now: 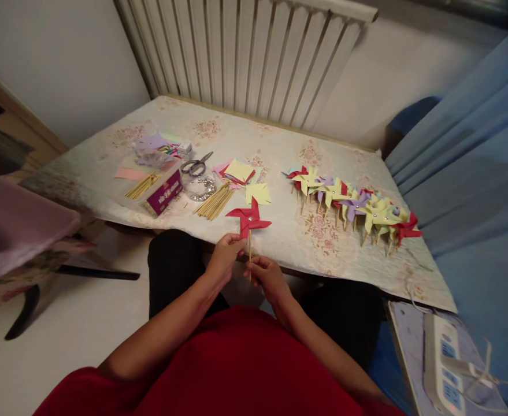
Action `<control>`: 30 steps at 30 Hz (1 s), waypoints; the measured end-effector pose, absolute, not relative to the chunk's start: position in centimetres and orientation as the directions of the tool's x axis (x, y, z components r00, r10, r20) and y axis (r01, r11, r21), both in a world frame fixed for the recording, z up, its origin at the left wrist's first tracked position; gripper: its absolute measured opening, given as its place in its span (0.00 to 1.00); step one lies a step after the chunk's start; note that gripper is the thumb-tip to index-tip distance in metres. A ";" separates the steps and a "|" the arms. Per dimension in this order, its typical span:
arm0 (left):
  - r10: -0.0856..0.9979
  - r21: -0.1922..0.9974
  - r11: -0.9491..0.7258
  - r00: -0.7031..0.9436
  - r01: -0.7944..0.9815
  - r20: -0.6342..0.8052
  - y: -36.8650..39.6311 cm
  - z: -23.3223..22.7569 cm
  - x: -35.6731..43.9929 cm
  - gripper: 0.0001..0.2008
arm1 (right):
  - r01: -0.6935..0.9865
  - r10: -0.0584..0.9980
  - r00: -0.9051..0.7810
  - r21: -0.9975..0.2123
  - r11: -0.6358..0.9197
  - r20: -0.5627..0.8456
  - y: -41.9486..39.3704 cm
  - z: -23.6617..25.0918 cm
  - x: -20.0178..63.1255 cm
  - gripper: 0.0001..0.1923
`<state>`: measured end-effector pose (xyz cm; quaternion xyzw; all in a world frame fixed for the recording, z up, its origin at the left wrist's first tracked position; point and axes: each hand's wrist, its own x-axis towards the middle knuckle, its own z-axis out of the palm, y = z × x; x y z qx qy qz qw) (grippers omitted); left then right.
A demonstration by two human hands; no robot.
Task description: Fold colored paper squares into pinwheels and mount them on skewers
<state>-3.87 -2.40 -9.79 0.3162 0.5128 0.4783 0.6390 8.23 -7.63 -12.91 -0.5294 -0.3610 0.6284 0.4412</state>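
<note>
Both hands, left hand (225, 254) and right hand (266, 274), close their grip on the red paper pinwheel (248, 219) by its thin wooden stick at the table (280, 156) edge.

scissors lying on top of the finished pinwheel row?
No. The scissors lie left of centre by the clear box, well apart from the row of finished pinwheels on the right.

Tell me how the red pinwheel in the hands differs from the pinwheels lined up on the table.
The red pinwheel is held upright by its stick, left hand near the paper and right hand lower down; the row of pinwheels lies flat on the table. The held one is single and all red; the row mixes yellow, purple and red. Both have folded paper blades on wooden sticks.
</note>
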 end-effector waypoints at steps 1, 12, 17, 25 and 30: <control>0.936 0.895 0.342 0.020 -0.285 -0.352 -2.4 -9.8 -3.9 0.09 | -0.174 0.938 -0.050 -0.921 -0.348 -0.344 -7.6 -13.0 8.2 0.10; 0.940 0.899 0.333 0.021 -0.283 -0.342 -2.0 -10.3 -3.6 0.13 | -0.159 0.931 -0.043 -0.918 -0.364 -0.362 -7.6 -13.5 8.3 0.11; 0.927 0.882 0.369 0.046 -0.292 -0.373 -1.9 -10.2 -3.4 0.13 | -0.168 0.932 -0.043 -0.917 -0.362 -0.360 -7.7 -13.6 8.4 0.11; 0.905 0.856 0.424 0.098 -0.298 -0.414 -2.0 -10.2 -3.2 0.09 | -0.151 0.933 -0.038 -0.920 -0.361 -0.359 -7.7 -13.8 8.4 0.10; 0.911 0.858 0.411 0.121 -0.309 -0.393 -1.9 -10.7 -2.8 0.11 | -0.144 0.928 -0.041 -0.917 -0.372 -0.370 -7.7 -13.7 8.4 0.10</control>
